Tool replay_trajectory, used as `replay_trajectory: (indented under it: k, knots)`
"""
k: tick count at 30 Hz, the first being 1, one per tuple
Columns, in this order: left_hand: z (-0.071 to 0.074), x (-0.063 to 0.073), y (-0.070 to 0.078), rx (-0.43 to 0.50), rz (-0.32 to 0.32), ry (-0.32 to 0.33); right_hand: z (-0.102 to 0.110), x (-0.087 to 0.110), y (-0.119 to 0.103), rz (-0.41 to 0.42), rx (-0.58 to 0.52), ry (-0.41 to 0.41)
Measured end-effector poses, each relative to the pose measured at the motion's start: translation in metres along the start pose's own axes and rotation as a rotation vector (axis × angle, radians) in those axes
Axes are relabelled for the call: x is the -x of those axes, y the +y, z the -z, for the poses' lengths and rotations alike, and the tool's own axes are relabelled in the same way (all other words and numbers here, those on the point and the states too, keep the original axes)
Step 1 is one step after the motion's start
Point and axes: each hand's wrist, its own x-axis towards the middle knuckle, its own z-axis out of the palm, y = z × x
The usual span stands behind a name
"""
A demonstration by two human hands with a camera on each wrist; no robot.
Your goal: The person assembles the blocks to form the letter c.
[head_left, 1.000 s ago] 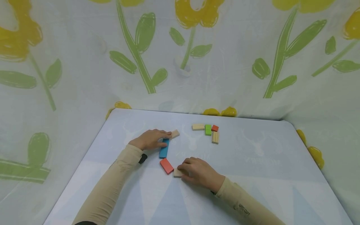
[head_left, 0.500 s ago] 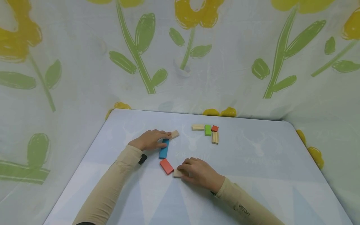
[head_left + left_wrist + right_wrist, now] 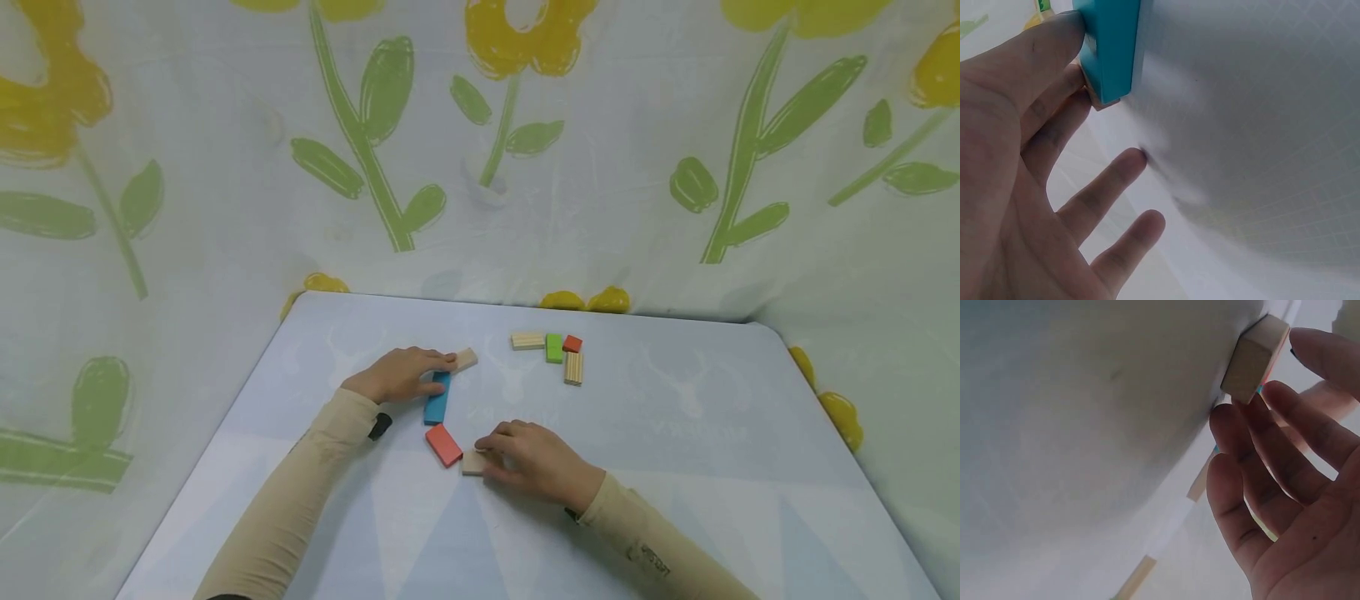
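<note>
My left hand [image 3: 401,373] lies over the far end of a blue block [image 3: 437,400]. Its thumb touches this block, while its fingers reach a plain wooden block [image 3: 467,359] just beyond. In the left wrist view the ring and little fingers stretch out loosely. Nearer the front, my right hand [image 3: 536,462] holds another plain wooden block [image 3: 1250,359] between thumb and fingertips, low at the table surface. A red block [image 3: 444,446] lies slanted between the blue block and the right hand's block. Together these blocks form a bent, curving line.
Farther back on the white patterned table [image 3: 675,533] are a striped wooden piece [image 3: 528,341], a green block [image 3: 553,348], a small red block [image 3: 572,343] and a second striped wooden piece [image 3: 573,368]. A flower-printed cloth [image 3: 600,183] rises behind the table's far edge.
The right hand has shifted very slightly to the right, its fingertips a little farther along the wooden block. The left hand and the blocks keep their places.
</note>
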Motion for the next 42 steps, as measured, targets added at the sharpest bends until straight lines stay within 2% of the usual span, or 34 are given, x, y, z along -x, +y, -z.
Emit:
replay_trajectory:
  k: [15,26,42]
  knots:
    - [0.0,0.001,-0.001,-0.004,-0.002,-0.007,0.009,0.006,0.028,-0.105,-0.023,0.002]
    - [-0.001,0.0,-0.003,-0.017,-0.029,0.01,0.02,0.004,0.045,-0.165,-0.051,0.008]
    - [-0.005,-0.001,-0.006,-0.005,-0.022,0.011,0.036,0.001,0.068,-0.203,-0.034,0.128]
